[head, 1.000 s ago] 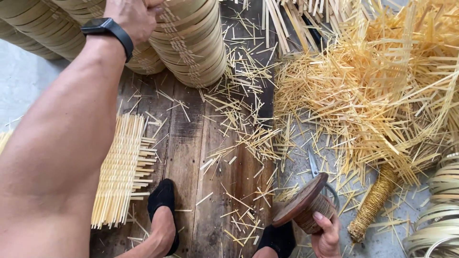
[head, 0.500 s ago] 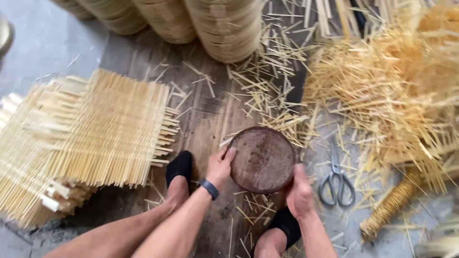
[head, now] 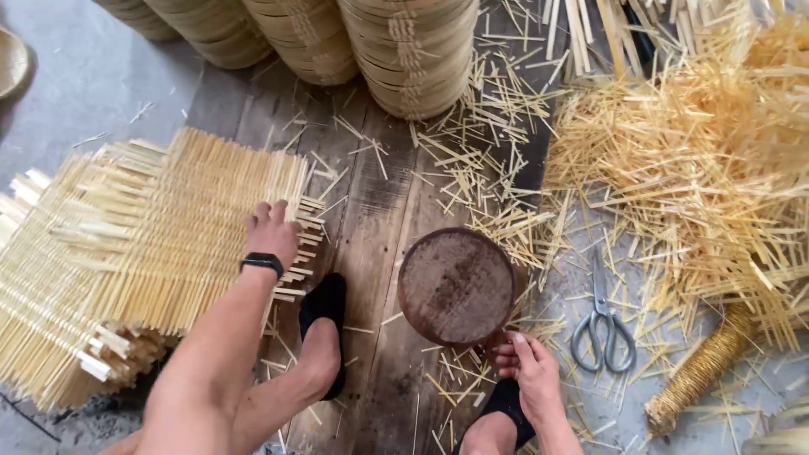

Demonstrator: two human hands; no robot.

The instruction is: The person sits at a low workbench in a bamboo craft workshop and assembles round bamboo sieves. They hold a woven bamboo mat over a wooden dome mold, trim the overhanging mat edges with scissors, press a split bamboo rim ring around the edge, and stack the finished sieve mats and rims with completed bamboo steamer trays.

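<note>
My left hand, with a black band on the wrist, rests fingers down on the right edge of the top woven bamboo mat, which lies on a stack of such mats. My right hand grips the near rim of a round dark brown disc that lies flat on the wooden boards. My two feet in black socks stand on the boards on either side of the disc's near edge.
Stacked round bamboo steamer rings stand at the back. A big heap of loose bamboo splints fills the right. Scissors lie on the floor right of the disc, and a bound straw bundle lies beyond them.
My left hand left the disc and moved left onto the mat stack. The right hand keeps hold of the disc, which now lies flat. The view has swung down and left.
</note>
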